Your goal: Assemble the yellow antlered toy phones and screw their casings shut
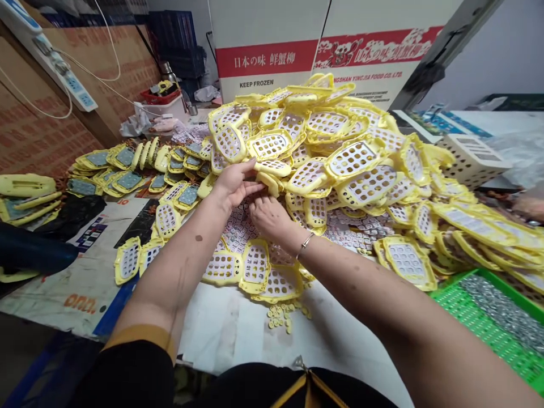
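Note:
A big heap of yellow plastic shells [318,122] with white perforated faces rises before me. My left hand [233,184] is at the near side of the heap, its thumb and fingers closed around the edge of a small yellow shell [272,182]. Just right of and below it, my right hand [267,218] has its fingers curled in under the same shell; whatever its fingertips hold is hidden. Beneath both hands lie many small white keypad buttons [238,226]. Several perforated shells [255,263] lie face up in front of my wrists.
Small yellow round pieces [278,316] lie near the front edge. A green basket [476,309] holds metal screws [505,306] at right. Shells with grey panels [127,180] are lined up at left. A printed carton [272,51] stands behind the heap; a power strip [74,85] hangs upper left.

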`<action>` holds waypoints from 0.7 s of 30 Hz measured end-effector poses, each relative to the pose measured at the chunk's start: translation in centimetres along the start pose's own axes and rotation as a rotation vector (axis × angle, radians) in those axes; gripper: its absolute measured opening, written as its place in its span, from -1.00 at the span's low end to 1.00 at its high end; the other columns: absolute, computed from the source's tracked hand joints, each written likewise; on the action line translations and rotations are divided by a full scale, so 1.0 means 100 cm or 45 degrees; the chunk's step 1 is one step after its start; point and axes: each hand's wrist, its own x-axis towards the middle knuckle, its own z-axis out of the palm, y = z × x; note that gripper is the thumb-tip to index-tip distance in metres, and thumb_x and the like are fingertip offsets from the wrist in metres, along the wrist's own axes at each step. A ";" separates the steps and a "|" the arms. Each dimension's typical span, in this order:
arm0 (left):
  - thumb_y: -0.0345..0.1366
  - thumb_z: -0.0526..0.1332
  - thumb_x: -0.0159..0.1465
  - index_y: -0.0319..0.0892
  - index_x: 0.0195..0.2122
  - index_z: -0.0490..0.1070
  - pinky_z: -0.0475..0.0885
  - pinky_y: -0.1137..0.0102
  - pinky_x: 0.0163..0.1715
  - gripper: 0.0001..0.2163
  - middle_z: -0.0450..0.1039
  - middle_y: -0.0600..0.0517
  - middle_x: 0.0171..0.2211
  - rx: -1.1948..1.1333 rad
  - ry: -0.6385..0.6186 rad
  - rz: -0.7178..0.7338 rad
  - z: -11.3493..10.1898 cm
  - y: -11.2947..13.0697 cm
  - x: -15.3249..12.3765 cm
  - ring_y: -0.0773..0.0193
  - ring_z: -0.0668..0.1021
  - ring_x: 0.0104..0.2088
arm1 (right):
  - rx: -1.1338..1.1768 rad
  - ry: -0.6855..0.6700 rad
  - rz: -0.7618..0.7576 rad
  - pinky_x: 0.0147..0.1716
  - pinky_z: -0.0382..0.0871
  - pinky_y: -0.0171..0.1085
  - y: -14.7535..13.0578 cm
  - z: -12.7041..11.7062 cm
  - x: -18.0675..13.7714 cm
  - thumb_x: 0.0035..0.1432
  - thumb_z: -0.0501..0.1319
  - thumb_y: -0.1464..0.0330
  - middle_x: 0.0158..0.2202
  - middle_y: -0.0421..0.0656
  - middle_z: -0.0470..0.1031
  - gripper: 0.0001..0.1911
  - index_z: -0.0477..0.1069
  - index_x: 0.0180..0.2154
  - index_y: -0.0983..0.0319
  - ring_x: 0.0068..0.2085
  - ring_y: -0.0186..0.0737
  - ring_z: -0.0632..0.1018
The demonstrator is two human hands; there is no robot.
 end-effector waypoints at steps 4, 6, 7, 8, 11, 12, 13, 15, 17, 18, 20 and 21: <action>-0.30 0.21 0.28 -0.21 -0.23 0.44 0.51 0.23 -0.16 -0.89 0.54 -0.05 -0.29 0.131 -0.084 0.005 -0.015 -0.002 -0.003 0.25 0.58 -0.36 | -0.100 -0.087 0.079 -0.32 0.31 -0.03 0.009 0.008 0.005 0.23 -0.11 0.59 -0.27 0.26 0.56 -0.59 0.53 -0.25 0.44 -0.25 0.09 0.51; -0.29 0.24 0.26 -0.20 -0.21 0.44 0.51 0.25 -0.22 -0.88 0.54 -0.06 -0.22 0.231 -0.096 0.019 -0.025 -0.003 -0.006 0.25 0.58 -0.37 | -0.148 -0.133 0.119 -0.41 0.27 -0.05 0.016 0.009 -0.003 0.18 -0.11 0.63 -0.36 0.26 0.56 -0.57 0.55 -0.33 0.44 -0.34 0.07 0.49; -0.29 0.25 0.25 -0.19 -0.21 0.44 0.51 0.26 -0.25 -0.87 0.53 -0.07 -0.18 0.266 -0.082 0.032 -0.030 -0.004 -0.008 0.25 0.58 -0.37 | -0.164 -0.149 0.124 -0.43 0.26 -0.06 0.019 0.008 -0.008 0.15 -0.10 0.64 -0.37 0.26 0.56 -0.57 0.55 -0.35 0.43 -0.34 0.07 0.48; -0.29 0.25 0.24 -0.18 -0.20 0.45 0.50 0.27 -0.27 -0.87 0.53 -0.07 -0.15 0.292 -0.056 0.040 -0.035 -0.004 -0.009 0.25 0.58 -0.37 | -0.173 -0.162 0.116 -0.44 0.25 -0.08 0.023 0.006 -0.014 0.14 -0.09 0.64 -0.38 0.24 0.56 -0.58 0.56 -0.36 0.42 -0.33 0.07 0.48; -0.28 0.27 0.23 -0.16 -0.11 0.44 0.50 0.26 -0.28 -0.79 0.52 -0.08 -0.13 0.381 0.032 0.055 -0.050 -0.009 -0.015 0.23 0.58 -0.35 | -0.150 -0.212 0.042 -0.45 0.25 -0.14 0.031 -0.004 -0.034 0.18 -0.03 0.57 -0.44 0.10 0.57 -0.62 0.56 -0.39 0.32 -0.39 -0.08 0.47; -0.29 0.28 0.22 -0.15 -0.06 0.43 0.49 0.25 -0.24 -0.74 0.52 -0.08 -0.14 0.431 0.036 0.069 -0.054 -0.012 -0.017 0.23 0.57 -0.33 | -0.112 -0.212 0.000 -0.44 0.25 -0.17 0.031 -0.007 -0.041 0.22 -0.01 0.52 -0.46 0.03 0.56 -0.64 0.56 -0.39 0.29 -0.43 -0.15 0.45; -0.32 0.30 0.21 -0.14 -0.01 0.41 0.49 0.23 -0.20 -0.69 0.52 -0.08 -0.15 0.484 0.021 0.096 -0.057 -0.015 -0.019 0.22 0.57 -0.28 | -0.064 -0.184 -0.041 -0.44 0.25 -0.19 0.031 -0.011 -0.047 0.26 -0.01 0.45 -0.47 -0.02 0.55 -0.64 0.55 -0.38 0.27 -0.46 -0.20 0.44; -0.38 0.33 0.17 -0.14 0.07 0.38 0.45 0.22 -0.08 -0.59 0.52 -0.08 -0.14 0.566 -0.053 0.182 -0.062 -0.022 -0.023 0.19 0.56 -0.15 | 0.025 -0.036 -0.096 -0.44 0.25 -0.21 0.027 -0.016 -0.057 0.32 -0.03 0.34 -0.45 -0.05 0.54 -0.61 0.53 -0.35 0.26 -0.46 -0.24 0.43; -0.40 0.34 0.14 -0.17 0.09 0.37 0.41 0.22 0.00 -0.54 0.51 -0.10 -0.11 0.625 -0.119 0.258 -0.065 -0.029 -0.026 0.16 0.53 -0.06 | 0.068 0.155 -0.120 -0.41 0.29 -0.21 0.022 -0.017 -0.061 0.34 -0.04 0.29 -0.39 -0.02 0.55 -0.61 0.52 -0.29 0.28 -0.40 -0.20 0.47; -0.39 0.34 0.13 -0.19 0.09 0.37 0.40 0.21 0.01 -0.53 0.51 -0.11 -0.09 0.654 -0.134 0.280 -0.067 -0.032 -0.027 0.15 0.52 -0.05 | 0.065 0.224 -0.127 -0.37 0.34 -0.19 0.019 -0.016 -0.060 0.35 -0.03 0.29 -0.32 0.02 0.56 -0.62 0.52 -0.22 0.30 -0.34 -0.16 0.50; -0.35 0.34 0.13 -0.22 0.08 0.38 0.40 0.19 0.00 -0.54 0.50 -0.14 -0.06 0.714 -0.121 0.297 -0.070 -0.036 -0.028 0.14 0.52 -0.07 | 0.053 0.281 -0.183 -0.21 0.41 -0.14 0.014 -0.011 -0.054 0.35 0.00 0.29 -0.13 0.08 0.56 -0.64 0.47 -0.05 0.35 -0.17 -0.08 0.54; -0.32 0.34 0.13 -0.24 0.07 0.39 0.41 0.19 0.00 -0.55 0.50 -0.15 -0.05 0.737 -0.100 0.301 -0.071 -0.037 -0.028 0.14 0.52 -0.08 | 0.040 0.276 -0.235 -0.11 0.41 -0.11 0.012 -0.009 -0.049 0.36 -0.01 0.30 -0.04 0.10 0.54 -0.63 0.43 0.02 0.36 -0.08 -0.06 0.53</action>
